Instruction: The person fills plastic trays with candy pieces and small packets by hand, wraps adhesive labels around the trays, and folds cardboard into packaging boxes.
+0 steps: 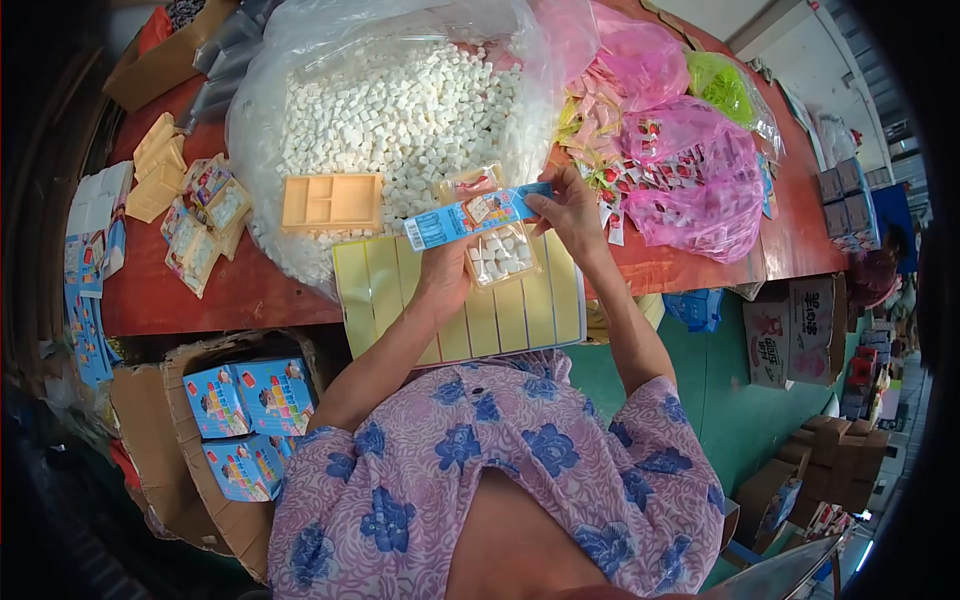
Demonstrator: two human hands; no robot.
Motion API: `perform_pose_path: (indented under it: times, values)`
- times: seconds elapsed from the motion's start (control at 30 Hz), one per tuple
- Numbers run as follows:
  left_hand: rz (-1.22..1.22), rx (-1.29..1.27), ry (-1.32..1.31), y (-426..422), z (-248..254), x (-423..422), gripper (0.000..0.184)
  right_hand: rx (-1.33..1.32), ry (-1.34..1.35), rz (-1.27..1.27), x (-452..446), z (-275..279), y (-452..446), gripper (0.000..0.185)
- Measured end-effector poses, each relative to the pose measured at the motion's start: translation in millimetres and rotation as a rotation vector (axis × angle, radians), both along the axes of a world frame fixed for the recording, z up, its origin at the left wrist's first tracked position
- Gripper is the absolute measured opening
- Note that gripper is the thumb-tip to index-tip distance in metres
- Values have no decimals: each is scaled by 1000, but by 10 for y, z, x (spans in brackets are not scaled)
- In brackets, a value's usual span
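Observation:
A blue printed cardboard sleeve point(478, 215) lies across a filled plastic tray point(530, 268). White marshmallows point(500, 254) show in the tray's near compartment, and a small wrapped packet point(474, 184) shows at its far end. My right hand point(566, 208) pinches the sleeve's right end between thumb and fingers. At the tray's left edge, my left hand point(445, 275) grips the tray, its fingers mostly hidden behind the sleeve. Below both hands is a yellow striped sheet point(400, 310). An unfilled tan compartment tray point(332, 202) rests on the marshmallow pile to the left.
A large clear bag point(262, 150) of loose marshmallows covers the table's middle. Pink bags point(720, 200) of small packets lie right. Several tan trays point(158, 165) and filled trays point(195, 245) sit left. A carton point(180, 400) holding blue boxes point(245, 400) stands below the table's front edge.

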State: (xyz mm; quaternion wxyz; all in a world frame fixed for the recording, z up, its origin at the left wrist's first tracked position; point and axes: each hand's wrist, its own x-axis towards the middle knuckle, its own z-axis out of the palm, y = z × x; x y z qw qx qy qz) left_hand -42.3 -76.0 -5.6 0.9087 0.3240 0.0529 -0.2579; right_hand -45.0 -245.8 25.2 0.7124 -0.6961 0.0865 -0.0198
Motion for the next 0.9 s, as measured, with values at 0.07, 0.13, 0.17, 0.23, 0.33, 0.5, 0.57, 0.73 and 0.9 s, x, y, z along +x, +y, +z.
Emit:
perform_pose_path:
  times: [0.07,0.13,0.17,0.23,0.33,0.5,0.57,0.73,0.9]
  values:
    - [40,40,-19,-6,-5,-18,29,-299,-100,-69,-33,-14,38,28]
    - [68,82,-46,3,-41,-32,27,-815,-335,-171,-77,-32,98,37]
    - [75,103,-64,14,-80,-34,26,-843,-358,-176,-106,-6,126,38]
    - [69,129,-125,21,-31,-23,25,-900,-409,-185,-148,110,172,40]
    - [56,153,-244,52,78,-27,23,-878,-378,-55,-197,172,216,30]
    - [80,432,-274,86,77,-32,21,-344,-125,13,-164,54,270,23]
    - [51,644,-430,159,196,-40,22,-150,-50,73,-154,53,281,23]
    - [29,795,-752,285,250,10,23,92,65,270,-146,101,225,21]
    - [-250,849,-794,425,275,44,30,358,128,327,-187,73,259,20]
